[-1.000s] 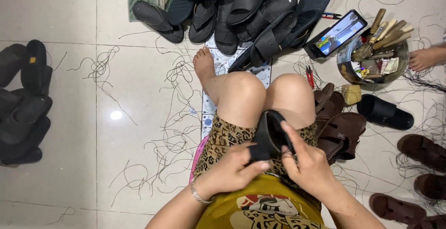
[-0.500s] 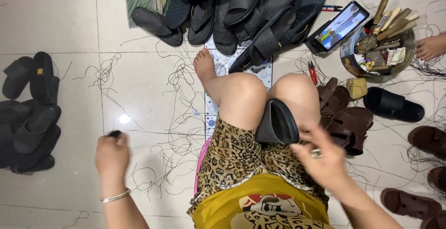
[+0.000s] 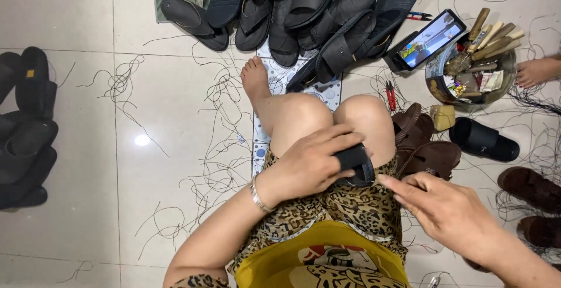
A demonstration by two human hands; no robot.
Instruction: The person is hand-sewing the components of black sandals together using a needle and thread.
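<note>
One black sandal (image 3: 355, 162) on lap, under left hand (image 3: 312, 162), right hand (image 3: 450, 212) beside

Smartphone (image 3: 429, 38) at upper right of the frame, lying tilted on the floor tiles, black rectangular body, lit screen showing a colourful picture, just left of the round metal bowl (image 3: 435, 80), beside the black sandal pile (image 3: 315, 13)

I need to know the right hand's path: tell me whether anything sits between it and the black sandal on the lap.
Nothing visible does. The right hand points its fingers at the black sandal across bare leopard-print cloth. The left hand already lies over the sandal's far side, leaving the near end open.
</note>
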